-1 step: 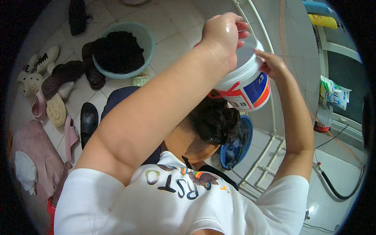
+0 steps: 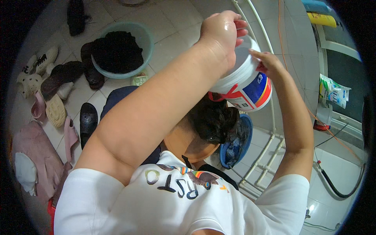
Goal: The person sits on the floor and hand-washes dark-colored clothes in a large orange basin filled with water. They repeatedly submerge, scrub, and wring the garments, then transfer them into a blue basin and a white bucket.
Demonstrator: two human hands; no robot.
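A white plastic bucket [image 2: 244,91] with a red and blue label is held up tilted in front of me. My right hand [image 2: 270,62] grips its near right rim, thumb at the edge and fingers against the side. My left hand [image 2: 223,33] is at the far left rim, its fingers curled over the mouth; my wrist partly hides this grip. Below the bucket is a dark, glossy mass [image 2: 215,121] that looks like wet cloth. It lies over an orange-brown round basin [image 2: 184,143]. What the bucket holds is hidden.
Beside the basin stands a blue tub [image 2: 247,137] with dark wet contents. A pale green basin [image 2: 148,47] of black cloth sits at far left, near several scattered shoes [image 2: 56,109]. White pipes [image 2: 266,156] run along the wall at right; a black hose [image 2: 333,188] lies beyond.
The bucket has shifted very slightly, its base a little to the right and its mouth a little to the left. My right hand has moved slightly left with it.
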